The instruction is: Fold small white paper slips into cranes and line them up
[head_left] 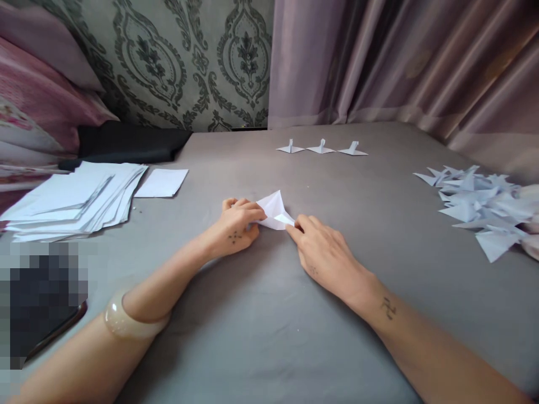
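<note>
A partly folded white sheet of paper (273, 209) is held between my two hands near the middle of the grey surface. Its upper part rises to a point, and a narrow flap runs toward the right. My left hand (241, 223) pinches its left edge with thumb and fingers. On the other side, my right hand (319, 247) pinches the narrow right tip, and the fingers cover that end. Beyond the hands, three folded paper birds (322, 147) stand in a row.
A pile of folded paper birds (480, 196) lies at the right. Stacked white paper sheets (76, 196) and a single square sheet (163, 183) are at the left, near a folded black cloth (130, 143). A blurred dark object (46, 303) sits by my left forearm. Curtains (320, 62) hang behind.
</note>
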### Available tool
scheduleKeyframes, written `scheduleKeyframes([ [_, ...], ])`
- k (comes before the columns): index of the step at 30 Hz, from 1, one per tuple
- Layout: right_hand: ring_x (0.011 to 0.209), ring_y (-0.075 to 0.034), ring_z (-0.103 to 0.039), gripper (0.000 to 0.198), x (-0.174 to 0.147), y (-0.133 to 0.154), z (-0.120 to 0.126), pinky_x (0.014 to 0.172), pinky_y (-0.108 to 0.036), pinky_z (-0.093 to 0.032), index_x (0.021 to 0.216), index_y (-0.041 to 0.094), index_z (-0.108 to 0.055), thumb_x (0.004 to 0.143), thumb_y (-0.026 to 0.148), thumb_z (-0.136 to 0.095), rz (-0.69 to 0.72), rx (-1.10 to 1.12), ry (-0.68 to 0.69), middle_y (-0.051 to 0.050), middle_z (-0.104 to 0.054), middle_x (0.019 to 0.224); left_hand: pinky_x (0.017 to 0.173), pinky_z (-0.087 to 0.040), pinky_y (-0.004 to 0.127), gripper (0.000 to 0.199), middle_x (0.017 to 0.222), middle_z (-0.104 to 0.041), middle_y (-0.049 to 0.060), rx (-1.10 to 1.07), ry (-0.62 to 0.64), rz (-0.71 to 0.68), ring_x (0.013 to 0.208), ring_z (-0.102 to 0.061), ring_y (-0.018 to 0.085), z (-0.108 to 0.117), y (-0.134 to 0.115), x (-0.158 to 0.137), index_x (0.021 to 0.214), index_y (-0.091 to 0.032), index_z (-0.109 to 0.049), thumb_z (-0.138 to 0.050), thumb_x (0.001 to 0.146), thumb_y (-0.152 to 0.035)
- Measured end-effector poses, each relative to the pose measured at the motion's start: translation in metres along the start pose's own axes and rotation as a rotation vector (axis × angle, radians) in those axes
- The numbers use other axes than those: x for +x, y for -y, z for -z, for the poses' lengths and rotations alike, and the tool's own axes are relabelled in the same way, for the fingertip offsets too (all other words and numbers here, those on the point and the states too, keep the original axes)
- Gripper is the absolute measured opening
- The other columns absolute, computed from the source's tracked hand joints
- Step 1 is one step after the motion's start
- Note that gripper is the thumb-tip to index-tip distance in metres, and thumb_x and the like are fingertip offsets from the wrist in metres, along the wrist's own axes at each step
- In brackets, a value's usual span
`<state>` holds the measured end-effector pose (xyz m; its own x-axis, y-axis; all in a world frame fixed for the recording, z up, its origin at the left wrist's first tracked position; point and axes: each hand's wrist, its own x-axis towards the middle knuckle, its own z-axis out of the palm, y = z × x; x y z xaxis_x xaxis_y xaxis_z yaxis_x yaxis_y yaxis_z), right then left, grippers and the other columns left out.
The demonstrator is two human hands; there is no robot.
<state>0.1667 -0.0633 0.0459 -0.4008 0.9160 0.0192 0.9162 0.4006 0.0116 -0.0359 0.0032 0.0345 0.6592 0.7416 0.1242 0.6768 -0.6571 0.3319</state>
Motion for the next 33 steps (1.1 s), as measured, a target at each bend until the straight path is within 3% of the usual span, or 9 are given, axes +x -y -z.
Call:
scheduleKeyframes([
  [3,0.083,-0.019,-0.048,0.037,0.000,-0.001,-0.002,0.060,-0.031,-0.033,0.112,0.019,-0.058,0.085,0.002,-0.038,0.016,0.012,-0.009,-0.008,-0.055,0.096,0.095,-0.026,0.045,0.029,0.111,-0.063,0.007,0.034,-0.127,-0.019,0.103,-0.051,0.022,-0.005,-0.004,0.001,0.094,-0.021,-0.062,-0.041,0.080,-0.007],
  [7,0.079,-0.020,-0.046,0.046,-0.002,-0.001,-0.004,0.059,-0.031,-0.031,0.125,0.022,-0.052,0.085,0.003,-0.039,0.039,0.012,-0.031,-0.008,-0.053,0.096,0.096,-0.028,0.046,0.033,0.136,-0.043,0.014,0.163,-0.363,-0.012,0.121,-0.038,0.030,-0.011,-0.008,0.001,0.121,-0.022,-0.052,-0.048,0.088,-0.021],
  [10,0.078,-0.020,-0.045,0.045,-0.002,-0.001,-0.003,0.058,-0.031,-0.030,0.124,0.023,-0.053,0.085,0.003,-0.039,0.044,0.011,-0.026,-0.009,-0.053,0.096,0.091,-0.032,0.043,0.043,0.130,-0.044,0.018,0.218,-0.469,0.052,0.114,-0.042,0.030,-0.015,-0.010,0.000,0.126,-0.017,-0.045,-0.054,0.088,-0.036],
  [14,0.082,-0.020,-0.046,0.042,-0.001,-0.002,0.000,0.061,-0.031,-0.033,0.120,0.023,-0.056,0.087,0.005,-0.039,0.050,0.024,0.006,-0.009,-0.053,0.099,0.082,-0.035,0.036,0.023,0.104,-0.059,0.010,0.209,-0.366,-0.003,0.091,-0.053,0.022,-0.020,-0.012,-0.001,0.099,-0.017,-0.057,-0.046,0.094,-0.036],
  [16,0.084,-0.020,-0.047,0.042,-0.001,-0.003,0.001,0.065,-0.031,-0.035,0.119,0.023,-0.057,0.087,0.005,-0.038,0.055,0.044,0.020,-0.009,-0.053,0.100,0.082,-0.034,0.035,0.024,0.097,-0.064,0.007,0.175,-0.269,-0.092,0.086,-0.056,0.018,-0.023,-0.012,0.000,0.093,-0.018,-0.060,-0.039,0.097,-0.031],
  [20,0.091,-0.021,-0.049,0.043,-0.003,-0.007,0.002,0.071,-0.032,-0.040,0.117,0.024,-0.058,0.086,0.003,-0.037,0.056,0.110,0.037,-0.008,-0.054,0.104,0.085,-0.033,0.033,0.028,0.102,-0.067,0.006,0.115,-0.183,-0.224,0.089,-0.060,0.015,-0.027,-0.009,0.001,0.098,-0.018,-0.063,-0.035,0.098,-0.023],
  [27,0.103,-0.021,-0.053,0.047,-0.007,-0.027,0.007,0.078,-0.032,-0.045,0.118,0.026,-0.061,0.083,0.004,-0.037,0.094,0.326,0.103,-0.006,-0.059,0.116,0.085,-0.035,0.033,0.032,0.109,-0.067,0.008,0.103,-0.102,-0.270,0.095,-0.060,0.018,-0.020,-0.007,-0.001,0.105,-0.018,-0.065,-0.034,0.097,-0.020],
  [33,0.103,-0.018,-0.061,0.038,0.001,-0.051,0.010,0.090,-0.030,-0.045,0.082,0.026,-0.074,0.075,0.005,-0.043,0.057,0.653,0.138,0.001,-0.066,0.118,0.091,-0.031,0.037,0.036,0.112,-0.065,0.008,0.158,-0.044,-0.308,0.096,-0.057,0.018,-0.016,-0.004,-0.001,0.114,-0.024,-0.063,-0.031,0.098,-0.021],
])
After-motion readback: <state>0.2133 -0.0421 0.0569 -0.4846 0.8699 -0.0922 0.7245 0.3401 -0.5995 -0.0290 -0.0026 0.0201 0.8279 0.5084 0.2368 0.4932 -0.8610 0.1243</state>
